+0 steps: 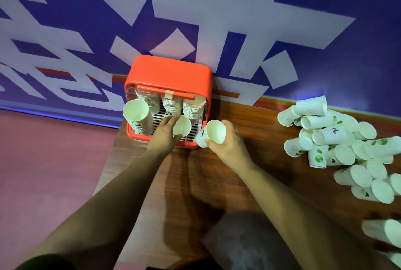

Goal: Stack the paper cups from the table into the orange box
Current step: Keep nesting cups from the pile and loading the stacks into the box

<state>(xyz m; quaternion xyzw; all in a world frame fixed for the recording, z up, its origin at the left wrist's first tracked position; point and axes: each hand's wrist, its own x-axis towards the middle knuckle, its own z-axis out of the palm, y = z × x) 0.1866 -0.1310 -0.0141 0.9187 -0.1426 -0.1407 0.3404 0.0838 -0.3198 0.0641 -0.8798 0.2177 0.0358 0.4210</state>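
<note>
We are holding one paper cup in our left grip — fingers curling round its side, low inside the orange box. Our right grip is wrapping round a second cup, just outside the box's front right corner, above the worktop. We are guessing the left cup is going onto a stack next.

The tall stack at the front left is poking out of the box, right beside our left wrist. If we are swinging that arm sideways, we are likely tipping it over. The box is sitting at the worktop's left edge, so cups could be dropping to the floor. Paper cups are soft — if we are squeezing hard, the rim is bending and the cup is not sliding in. If it is going in tilted, it is jamming. The pile of loose cups is lying well apart on the right, and a careless reach could be sending some rolling.
</note>
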